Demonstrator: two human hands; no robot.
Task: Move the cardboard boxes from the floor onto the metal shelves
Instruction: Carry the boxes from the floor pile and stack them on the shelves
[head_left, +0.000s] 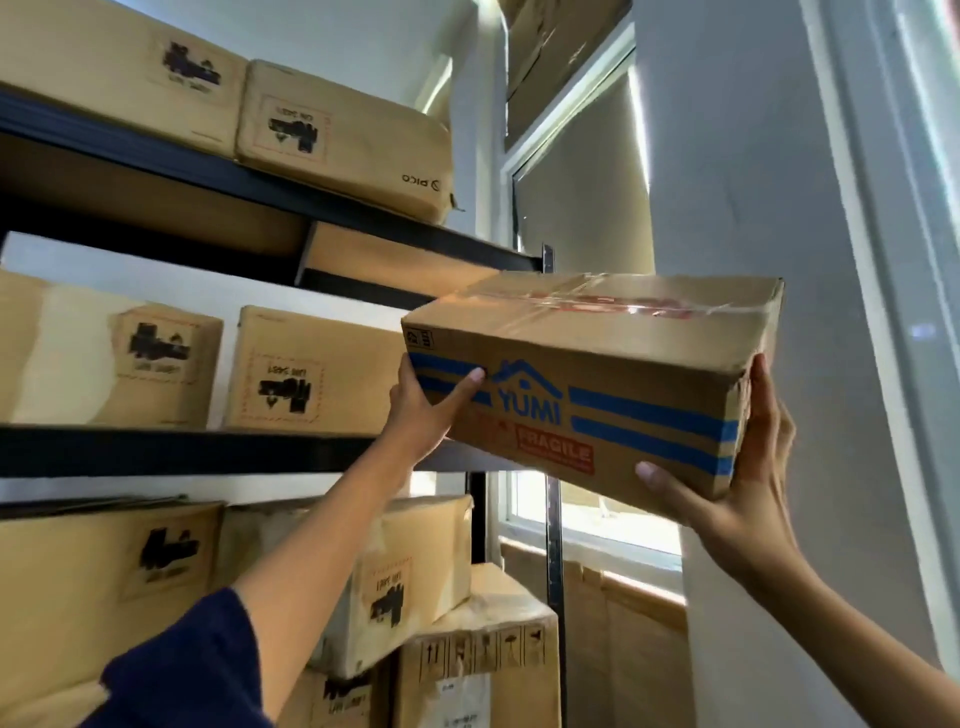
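Cardboard YUMI box (587, 384) mid-air, right of middle metal shelf (208, 449), not yet on it. Left hand (423, 410) grip grasping near-left corner, right hand (748, 478) grip cupping right end and bottom. Shelved boxes (311, 371) fill three tiers already; more stacked boxes (478, 660) below. Floor unseen, remainder unknown.

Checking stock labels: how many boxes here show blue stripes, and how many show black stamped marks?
blue-striped box: 1
black-stamped boxes: 7
Total: 8
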